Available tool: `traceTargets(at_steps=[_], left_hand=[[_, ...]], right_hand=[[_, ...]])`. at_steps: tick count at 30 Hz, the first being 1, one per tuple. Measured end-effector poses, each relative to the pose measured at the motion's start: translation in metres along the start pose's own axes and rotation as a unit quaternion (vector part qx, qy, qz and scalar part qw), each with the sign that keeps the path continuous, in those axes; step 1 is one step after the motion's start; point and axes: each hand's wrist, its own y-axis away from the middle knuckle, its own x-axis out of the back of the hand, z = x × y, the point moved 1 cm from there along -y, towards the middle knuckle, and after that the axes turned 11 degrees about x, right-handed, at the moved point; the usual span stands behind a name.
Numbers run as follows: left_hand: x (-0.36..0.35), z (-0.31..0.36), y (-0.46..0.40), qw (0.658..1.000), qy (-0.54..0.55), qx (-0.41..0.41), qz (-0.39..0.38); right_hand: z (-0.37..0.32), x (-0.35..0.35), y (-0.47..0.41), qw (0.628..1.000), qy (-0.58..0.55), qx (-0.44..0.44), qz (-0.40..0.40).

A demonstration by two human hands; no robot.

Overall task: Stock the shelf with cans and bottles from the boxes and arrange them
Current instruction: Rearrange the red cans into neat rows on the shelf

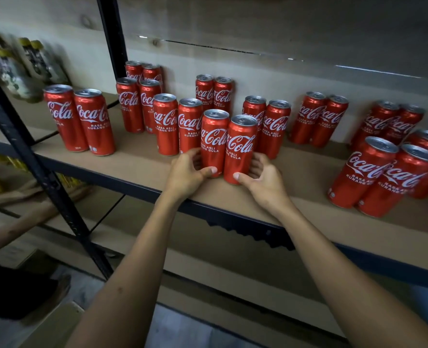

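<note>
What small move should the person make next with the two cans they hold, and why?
Probably release the grip and draw both hands back. The left hand and right hand each hold a can, the left can and right can, both upright, side by side on the shelf board, fronting a column of pairs.

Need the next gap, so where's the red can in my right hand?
The red aluminium can stands at the brown shelf's front centre, gripped by the right hand, touching the left hand's can.
</note>
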Motion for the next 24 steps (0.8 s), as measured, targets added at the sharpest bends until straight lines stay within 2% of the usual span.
traceTargets(at_steps=[13, 24], left_hand=[[0.0, 0.0, 0.002, 1.0, -0.01, -0.013, 0.018], [0.0, 0.0, 0.001, 1.0, -0.006, -0.004, -0.009]], right_hand=[[0.011, -0.002, -0.002, 0.999, 0.022, 0.033, -0.029], [0.038, -0.006, -0.017, 0.996, 0.077, 0.029, -0.017]])
